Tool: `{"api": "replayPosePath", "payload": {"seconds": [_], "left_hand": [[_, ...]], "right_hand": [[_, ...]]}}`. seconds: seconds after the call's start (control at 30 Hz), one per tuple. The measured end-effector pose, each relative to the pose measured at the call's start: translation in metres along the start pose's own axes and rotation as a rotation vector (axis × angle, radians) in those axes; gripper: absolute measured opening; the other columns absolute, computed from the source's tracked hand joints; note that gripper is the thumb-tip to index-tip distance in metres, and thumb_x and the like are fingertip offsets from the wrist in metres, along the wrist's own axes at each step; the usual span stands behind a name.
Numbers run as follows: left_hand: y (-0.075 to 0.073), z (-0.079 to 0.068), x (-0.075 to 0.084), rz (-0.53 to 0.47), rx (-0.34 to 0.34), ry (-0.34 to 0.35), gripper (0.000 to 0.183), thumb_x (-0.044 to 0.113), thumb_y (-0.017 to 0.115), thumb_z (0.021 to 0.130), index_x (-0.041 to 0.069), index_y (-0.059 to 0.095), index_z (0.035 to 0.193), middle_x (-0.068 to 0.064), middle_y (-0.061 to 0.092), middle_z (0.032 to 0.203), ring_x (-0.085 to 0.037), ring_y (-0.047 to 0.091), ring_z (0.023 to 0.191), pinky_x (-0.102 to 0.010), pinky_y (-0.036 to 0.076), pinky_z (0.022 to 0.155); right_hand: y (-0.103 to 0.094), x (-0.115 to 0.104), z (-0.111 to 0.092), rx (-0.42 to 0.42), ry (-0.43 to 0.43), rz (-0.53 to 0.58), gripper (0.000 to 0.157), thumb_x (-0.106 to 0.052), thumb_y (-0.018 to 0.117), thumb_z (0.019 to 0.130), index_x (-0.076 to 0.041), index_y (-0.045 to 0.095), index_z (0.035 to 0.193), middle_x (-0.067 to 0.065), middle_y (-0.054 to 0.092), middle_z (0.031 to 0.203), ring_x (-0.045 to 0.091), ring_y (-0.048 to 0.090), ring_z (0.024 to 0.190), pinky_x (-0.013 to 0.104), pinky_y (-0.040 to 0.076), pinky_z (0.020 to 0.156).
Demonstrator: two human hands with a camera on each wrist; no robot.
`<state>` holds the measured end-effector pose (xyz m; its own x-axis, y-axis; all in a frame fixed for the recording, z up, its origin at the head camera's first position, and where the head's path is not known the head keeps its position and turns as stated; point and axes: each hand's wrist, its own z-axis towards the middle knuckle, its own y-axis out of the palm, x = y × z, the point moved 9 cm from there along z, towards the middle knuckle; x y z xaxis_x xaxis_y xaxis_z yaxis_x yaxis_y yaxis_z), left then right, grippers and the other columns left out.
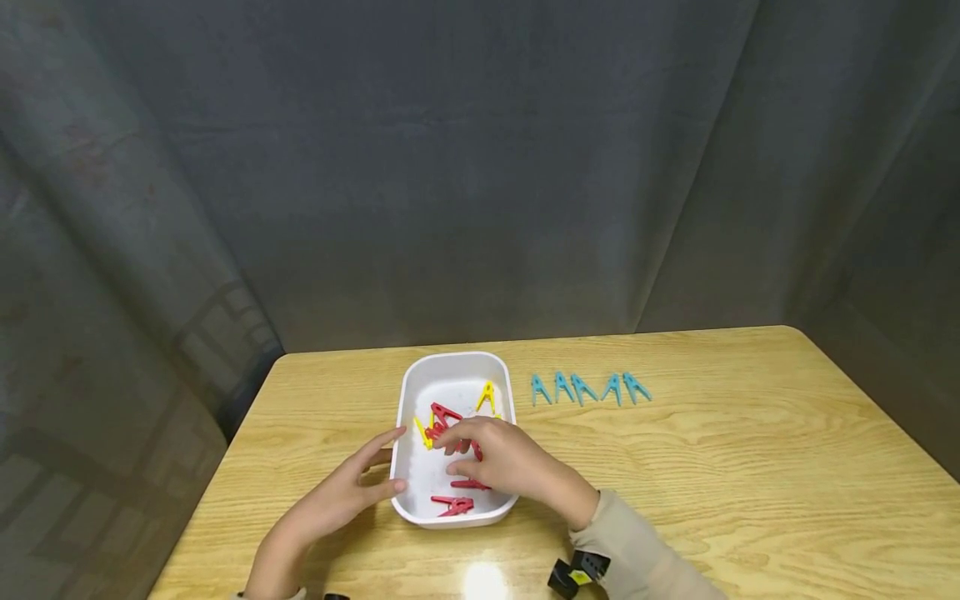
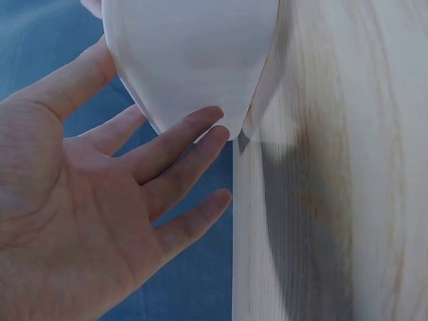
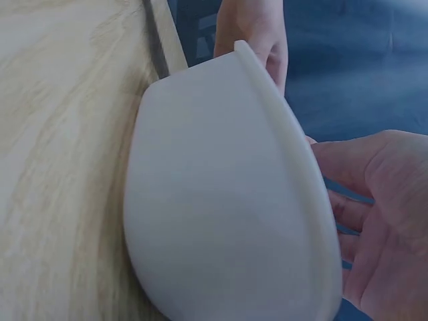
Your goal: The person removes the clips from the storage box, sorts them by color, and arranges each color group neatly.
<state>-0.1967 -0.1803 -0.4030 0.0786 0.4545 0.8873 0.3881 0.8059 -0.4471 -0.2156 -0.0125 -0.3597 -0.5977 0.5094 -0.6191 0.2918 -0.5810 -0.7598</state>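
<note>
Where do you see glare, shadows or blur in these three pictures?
Head view: a white glare patch on the wooden table, just below the white tray; left wrist view: a dark shadow across the table; right wrist view: pale wood with soft, slightly blurry grain.

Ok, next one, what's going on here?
A person's left grip touches the edge of a white tray, while the right grip hangs over it, near some red clips, with nothing visibly pinched. Yellow clips also lie inside. Five blue clips lie in a rough row on the wooden table, right of the tray.
</note>
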Motion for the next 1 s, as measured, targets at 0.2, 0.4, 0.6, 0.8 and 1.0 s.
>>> {"api": "replayPosePath", "payload": {"seconds": [0.2, 0.4, 0.6, 0.8, 1.0], "left_hand": [[0.000, -0.001, 0.000, 0.000, 0.009, -0.003, 0.069, 0.023, 0.069, 0.095, 0.009, 0.034, 0.153, -0.028, 0.046, 0.142, -0.045, 0.042, 0.133, -0.064, 0.035, 0.103], [0.000, -0.002, 0.000, 0.010, 0.016, -0.019, 0.069, 0.023, 0.069, 0.094, 0.010, 0.036, 0.153, -0.027, 0.046, 0.142, -0.046, 0.041, 0.133, -0.065, 0.035, 0.103], [-0.001, -0.001, 0.001, 0.010, 0.015, -0.025, 0.069, 0.024, 0.070, 0.094, 0.009, 0.037, 0.152, -0.027, 0.048, 0.141, -0.045, 0.041, 0.133, -0.065, 0.033, 0.104], [0.000, 0.000, 0.001, 0.007, 0.015, -0.024, 0.069, 0.023, 0.070, 0.094, 0.009, 0.036, 0.153, -0.027, 0.048, 0.141, -0.045, 0.042, 0.133, -0.065, 0.033, 0.104], [0.000, -0.001, 0.000, 0.000, 0.014, -0.021, 0.070, 0.024, 0.070, 0.094, 0.009, 0.035, 0.153, -0.028, 0.048, 0.141, -0.045, 0.042, 0.133, -0.065, 0.034, 0.104]], "right_hand": [[0.013, 0.004, 0.000, -0.081, 0.011, -0.016, 0.021, -0.013, 0.079, 0.086, -0.012, 0.075, 0.107, -0.004, 0.071, 0.094, 0.008, 0.057, 0.075, 0.021, 0.045, 0.069], [0.022, 0.006, -0.002, -0.119, 0.001, -0.109, 0.017, -0.016, 0.080, 0.085, -0.016, 0.077, 0.101, -0.013, 0.067, 0.088, 0.002, 0.050, 0.068, 0.020, 0.043, 0.071], [0.029, 0.005, -0.004, -0.148, -0.037, -0.229, 0.018, -0.022, 0.087, 0.077, -0.021, 0.078, 0.093, -0.017, 0.060, 0.075, -0.005, 0.049, 0.068, 0.019, 0.043, 0.072], [0.035, 0.001, -0.004, -0.205, -0.068, -0.285, 0.016, -0.023, 0.089, 0.073, -0.026, 0.078, 0.085, -0.019, 0.059, 0.071, -0.005, 0.046, 0.066, 0.016, 0.039, 0.066], [0.041, -0.001, -0.001, -0.245, -0.071, -0.321, 0.017, -0.022, 0.090, 0.072, -0.025, 0.078, 0.083, -0.018, 0.058, 0.072, -0.007, 0.047, 0.067, 0.013, 0.039, 0.064]]}}
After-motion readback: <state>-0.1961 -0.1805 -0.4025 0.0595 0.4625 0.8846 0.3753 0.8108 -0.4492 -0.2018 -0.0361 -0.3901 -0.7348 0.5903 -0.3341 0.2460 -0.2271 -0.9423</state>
